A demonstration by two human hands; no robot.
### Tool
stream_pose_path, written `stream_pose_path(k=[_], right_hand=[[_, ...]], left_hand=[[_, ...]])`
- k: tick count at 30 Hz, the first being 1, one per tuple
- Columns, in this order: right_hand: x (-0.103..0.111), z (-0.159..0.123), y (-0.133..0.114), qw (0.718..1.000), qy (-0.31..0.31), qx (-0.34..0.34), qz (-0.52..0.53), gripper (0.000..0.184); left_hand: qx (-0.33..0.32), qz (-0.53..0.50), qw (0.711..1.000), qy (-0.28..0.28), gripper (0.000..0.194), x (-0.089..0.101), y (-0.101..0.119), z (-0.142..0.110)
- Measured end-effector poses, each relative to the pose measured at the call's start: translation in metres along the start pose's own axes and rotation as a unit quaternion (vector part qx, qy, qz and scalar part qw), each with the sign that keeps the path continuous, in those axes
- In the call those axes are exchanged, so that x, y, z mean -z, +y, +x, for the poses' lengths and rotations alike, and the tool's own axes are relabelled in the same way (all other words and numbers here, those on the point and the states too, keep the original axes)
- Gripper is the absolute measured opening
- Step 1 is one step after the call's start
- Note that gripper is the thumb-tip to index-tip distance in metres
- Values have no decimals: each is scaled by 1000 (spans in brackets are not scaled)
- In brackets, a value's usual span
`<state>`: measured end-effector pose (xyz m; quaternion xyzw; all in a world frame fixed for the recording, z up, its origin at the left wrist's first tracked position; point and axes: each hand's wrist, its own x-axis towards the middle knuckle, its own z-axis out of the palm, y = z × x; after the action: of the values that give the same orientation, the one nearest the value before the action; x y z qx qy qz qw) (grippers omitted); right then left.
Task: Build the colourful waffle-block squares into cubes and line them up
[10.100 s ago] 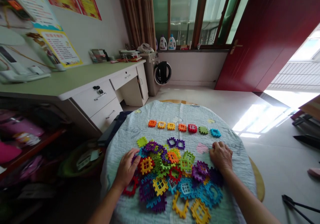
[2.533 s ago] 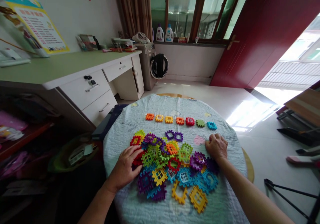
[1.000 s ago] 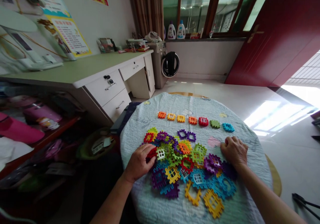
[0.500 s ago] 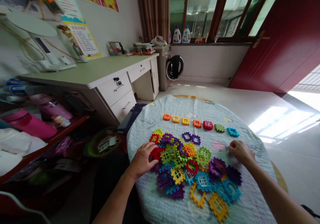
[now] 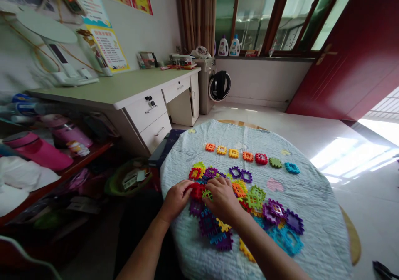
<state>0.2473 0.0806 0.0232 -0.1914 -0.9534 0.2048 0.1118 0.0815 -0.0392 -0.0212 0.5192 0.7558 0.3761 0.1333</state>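
Though the red piece looked light, stiff and edge-graspable, whether left hand or right hand gripped was unclear

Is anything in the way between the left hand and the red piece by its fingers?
Nothing that I can see. The left hand's fingertips are right at the red piece. On the other side, a green piece shows between the red one and the right hand.
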Motion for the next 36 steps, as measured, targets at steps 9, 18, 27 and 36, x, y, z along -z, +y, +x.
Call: stream_pose_path(k=[9, 18, 27, 36], right_hand=[[-42, 15, -11, 997, 2, -20, -68, 9], [-26, 16, -6, 989, 98, -53, 93, 14], [-10, 6, 6, 972, 139, -92, 164, 13], [0, -13, 14, 968, 193, -123, 101, 16]], left_hand=[[126, -180, 972, 87, 37, -11, -18, -4], [158, -296, 939, 72, 48, -11, -3, 2], [241, -464, 852, 10, 64, -31, 54, 4], [285, -551, 784, 19, 43, -55, 86, 10]])
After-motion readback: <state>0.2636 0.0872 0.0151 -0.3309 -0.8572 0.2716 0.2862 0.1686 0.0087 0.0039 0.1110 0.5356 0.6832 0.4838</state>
